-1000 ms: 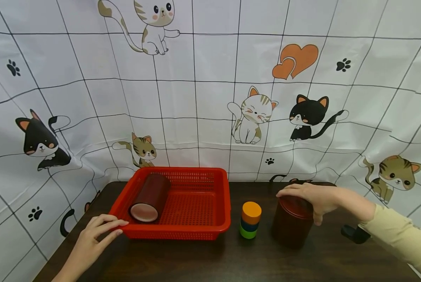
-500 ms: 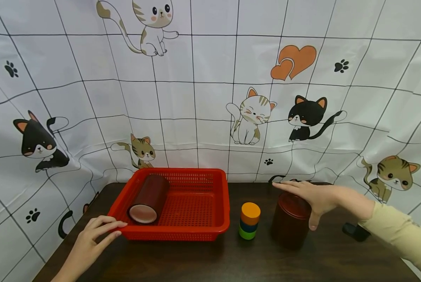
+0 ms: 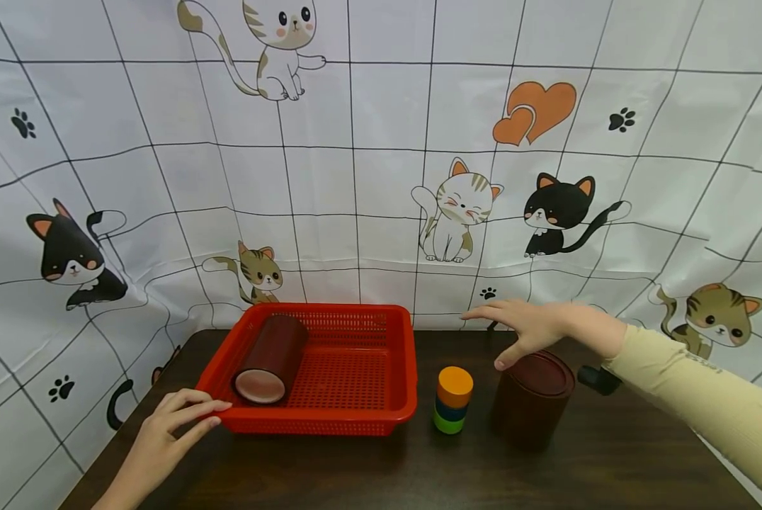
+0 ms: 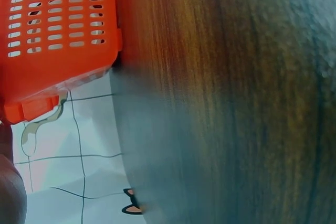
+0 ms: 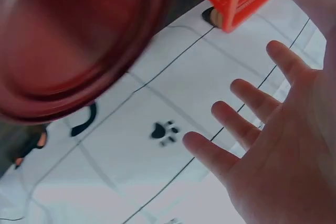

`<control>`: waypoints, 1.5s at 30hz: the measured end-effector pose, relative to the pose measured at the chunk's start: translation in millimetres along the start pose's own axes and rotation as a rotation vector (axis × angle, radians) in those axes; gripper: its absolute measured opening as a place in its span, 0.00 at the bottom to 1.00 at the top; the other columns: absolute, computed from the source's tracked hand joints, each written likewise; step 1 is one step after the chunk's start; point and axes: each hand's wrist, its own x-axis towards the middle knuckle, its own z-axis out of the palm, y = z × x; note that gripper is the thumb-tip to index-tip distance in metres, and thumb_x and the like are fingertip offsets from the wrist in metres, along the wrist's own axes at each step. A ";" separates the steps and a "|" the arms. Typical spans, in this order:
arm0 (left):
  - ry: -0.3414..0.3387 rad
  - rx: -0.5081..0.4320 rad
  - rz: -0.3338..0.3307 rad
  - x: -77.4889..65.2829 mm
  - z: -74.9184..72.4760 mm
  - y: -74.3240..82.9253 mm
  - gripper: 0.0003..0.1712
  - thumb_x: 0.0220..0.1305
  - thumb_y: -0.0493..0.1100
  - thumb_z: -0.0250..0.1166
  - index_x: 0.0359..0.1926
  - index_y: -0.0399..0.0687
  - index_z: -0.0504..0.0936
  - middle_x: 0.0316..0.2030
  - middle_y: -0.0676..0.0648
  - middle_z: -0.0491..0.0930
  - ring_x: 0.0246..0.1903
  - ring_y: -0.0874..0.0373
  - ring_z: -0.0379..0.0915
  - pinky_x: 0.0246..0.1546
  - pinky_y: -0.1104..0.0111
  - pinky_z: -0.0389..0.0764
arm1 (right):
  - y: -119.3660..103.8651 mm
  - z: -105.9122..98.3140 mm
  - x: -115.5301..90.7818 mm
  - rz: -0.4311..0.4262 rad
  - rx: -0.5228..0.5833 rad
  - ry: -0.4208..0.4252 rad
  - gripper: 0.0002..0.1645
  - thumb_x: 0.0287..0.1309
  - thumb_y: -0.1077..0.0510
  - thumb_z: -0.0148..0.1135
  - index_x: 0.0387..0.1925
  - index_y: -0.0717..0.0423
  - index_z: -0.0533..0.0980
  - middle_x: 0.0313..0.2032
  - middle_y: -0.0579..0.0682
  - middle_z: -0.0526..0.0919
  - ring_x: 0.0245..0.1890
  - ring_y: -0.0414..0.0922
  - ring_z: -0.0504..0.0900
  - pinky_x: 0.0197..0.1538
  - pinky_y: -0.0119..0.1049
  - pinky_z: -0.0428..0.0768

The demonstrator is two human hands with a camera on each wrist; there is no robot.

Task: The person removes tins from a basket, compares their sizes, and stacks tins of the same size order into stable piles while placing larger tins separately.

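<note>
My left hand [image 3: 167,439] rests its fingertips on the front left corner of a red plastic basket [image 3: 317,419]; in the left wrist view the basket's slotted wall [image 4: 55,61] fills the upper left. Inside the basket a dark red-brown cylinder [image 3: 275,350] lies on its side, its pale round end facing me. My right hand [image 3: 534,326] hovers with fingers spread, holding nothing, above and behind an upright dark red-brown canister [image 3: 530,407]. In the right wrist view the canister's round lid [image 5: 79,40] looms close, apart from the fingers.
Between basket and canister stands a small stack of orange, dark blue and green round pieces [image 3: 452,400]. A black object [image 3: 599,380] lies right of the canister. Behind the dark wooden table [image 3: 355,474] hangs a white cat-print curtain [image 3: 381,177].
My right hand has let go of the canister's top, lifted and moved left and back over it. The canister stands in place. The left hand stays on the basket corner.
</note>
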 end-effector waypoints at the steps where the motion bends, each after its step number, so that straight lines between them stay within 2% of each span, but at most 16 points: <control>1: -0.001 0.001 -0.003 -0.1 -0.2 0.0 0.26 0.44 0.30 0.76 0.43 0.63 0.89 0.41 0.61 0.77 0.45 0.75 0.62 0.44 0.80 0.62 | -3.0 -2.6 6.1 -0.008 -0.011 -0.004 0.54 0.54 0.37 0.69 0.75 0.49 0.56 0.74 0.59 0.59 0.72 0.64 0.58 0.67 0.71 0.56; 8: -0.005 -0.004 -0.022 -0.1 -1.2 1.0 0.26 0.45 0.31 0.77 0.43 0.63 0.89 0.41 0.61 0.77 0.45 0.75 0.62 0.43 0.81 0.62 | -29.2 -12.6 39.6 -0.070 -0.087 -0.003 0.52 0.55 0.41 0.70 0.76 0.43 0.55 0.76 0.57 0.55 0.74 0.62 0.54 0.69 0.69 0.57; 15: -0.009 0.001 -0.040 0.3 -0.8 1.2 0.26 0.45 0.31 0.77 0.43 0.64 0.89 0.40 0.62 0.77 0.45 0.76 0.62 0.44 0.81 0.62 | -51.0 -17.6 69.3 -0.118 -0.153 -0.004 0.54 0.54 0.44 0.72 0.77 0.35 0.52 0.78 0.54 0.51 0.77 0.60 0.50 0.72 0.67 0.55; 23: -0.012 0.000 -0.030 1.9 0.5 0.3 0.26 0.45 0.31 0.77 0.43 0.64 0.89 0.40 0.62 0.78 0.44 0.76 0.63 0.42 0.82 0.64 | -66.2 -22.7 107.6 -0.186 -0.222 0.024 0.52 0.56 0.44 0.71 0.76 0.38 0.54 0.77 0.54 0.53 0.77 0.58 0.51 0.73 0.63 0.55; 27: -0.006 0.000 -0.033 1.5 0.2 0.4 0.26 0.44 0.31 0.77 0.43 0.64 0.89 0.40 0.62 0.78 0.44 0.76 0.63 0.43 0.81 0.63 | -77.9 -24.5 129.4 -0.207 -0.262 0.048 0.50 0.57 0.45 0.69 0.76 0.35 0.54 0.77 0.52 0.54 0.77 0.57 0.52 0.73 0.62 0.58; 39: 0.010 -0.036 0.004 -2.0 -0.5 -0.6 0.27 0.42 0.27 0.76 0.43 0.59 0.89 0.40 0.61 0.78 0.44 0.74 0.63 0.42 0.80 0.62 | -115.9 -18.7 189.9 -0.281 -0.385 0.100 0.53 0.57 0.39 0.68 0.77 0.33 0.50 0.78 0.49 0.50 0.78 0.52 0.50 0.77 0.55 0.52; 45: 0.007 -0.030 0.007 0.9 -0.6 -1.0 0.28 0.42 0.27 0.76 0.43 0.60 0.89 0.40 0.61 0.78 0.43 0.74 0.64 0.41 0.80 0.63 | -127.5 -8.6 218.8 -0.306 -0.407 0.130 0.57 0.54 0.38 0.70 0.78 0.34 0.47 0.79 0.48 0.48 0.79 0.52 0.49 0.77 0.53 0.53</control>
